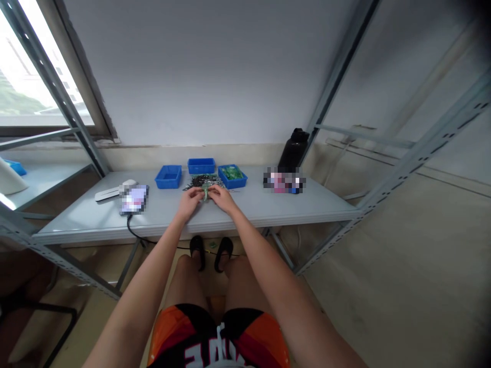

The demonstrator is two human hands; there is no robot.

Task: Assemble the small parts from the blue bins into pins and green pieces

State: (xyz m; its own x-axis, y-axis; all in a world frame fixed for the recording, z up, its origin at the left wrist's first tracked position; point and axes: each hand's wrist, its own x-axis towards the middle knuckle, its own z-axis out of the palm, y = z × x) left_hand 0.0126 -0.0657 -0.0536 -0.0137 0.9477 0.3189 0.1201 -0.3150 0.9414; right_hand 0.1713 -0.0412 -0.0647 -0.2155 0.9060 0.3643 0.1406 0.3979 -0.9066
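Observation:
Both hands are close together over the table, with a small crumpled green see-through piece, like plastic film, [206,191] between them. The fingers of my left hand [190,200] close on its left side, and my right hand [223,198] pinches it from the right. What exactly sits inside the fingertips is too small to make out. Just behind the hands lies a pile of thin dark and silvery metal pieces [202,180], partly covered by the fingers. To the right of the pile, a blue tray [240,183] holds more green pieces.
Two more blue trays, one at the left [169,184] and one at the back [201,168], stand behind the pile. A phone with a cable [135,199] and a white flat device [107,193] lie left. A black bottle [293,151] and a blurred-out object [284,182] stand right.

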